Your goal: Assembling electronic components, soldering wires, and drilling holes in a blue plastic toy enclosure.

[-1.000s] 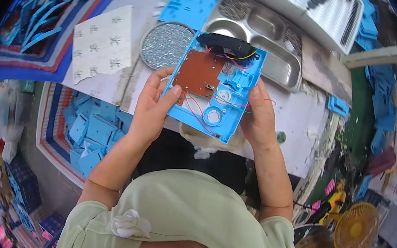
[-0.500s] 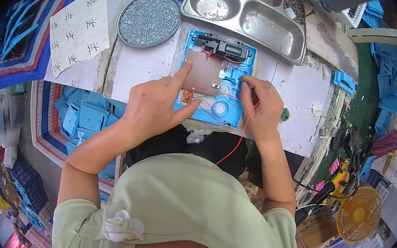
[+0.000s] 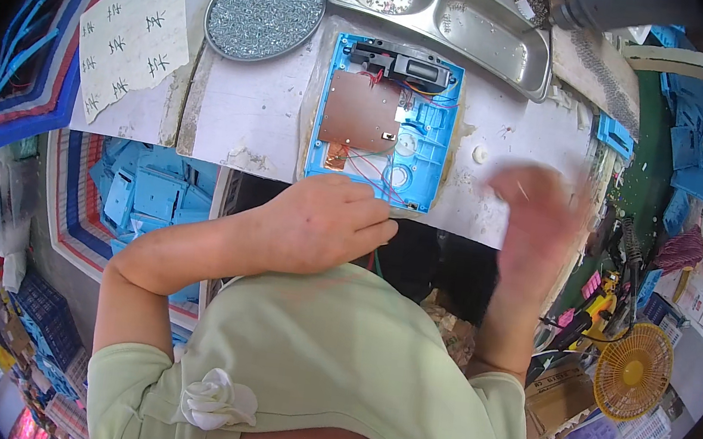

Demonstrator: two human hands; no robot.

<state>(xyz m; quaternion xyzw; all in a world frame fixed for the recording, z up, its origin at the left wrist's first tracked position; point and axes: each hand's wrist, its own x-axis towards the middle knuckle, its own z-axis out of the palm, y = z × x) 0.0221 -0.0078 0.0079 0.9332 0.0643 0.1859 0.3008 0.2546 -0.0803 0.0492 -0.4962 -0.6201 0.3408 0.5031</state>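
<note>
A shallow blue plastic case point(image 3: 437, 151) lies on the white table in front of me. Inside it are a brown circuit board point(image 3: 360, 109), a black module point(image 3: 423, 72) along the far edge, thin red wires and a round white ring point(image 3: 395, 175). My left hand point(image 3: 325, 225) is just below the case's near edge, its fingers curled and their tips hidden. Bits of green and red wire show beneath it, though whether it grips them is unclear. My right hand point(image 3: 534, 214), smeared by motion, is over the table right of the case.
Beyond the case stand a round tray of small metal screws point(image 3: 265, 14) and a steel compartment tray point(image 3: 485, 40). A marked paper sheet point(image 3: 134, 34) lies at left. Below it a bin point(image 3: 83, 215) holds blue plastic parts. A yellow fan point(image 3: 633, 371) stands at lower right.
My left hand has come off the board and drawn back toward my body. My right hand has left the case and swung right. The red wire that trailed from it no longer shows there.
</note>
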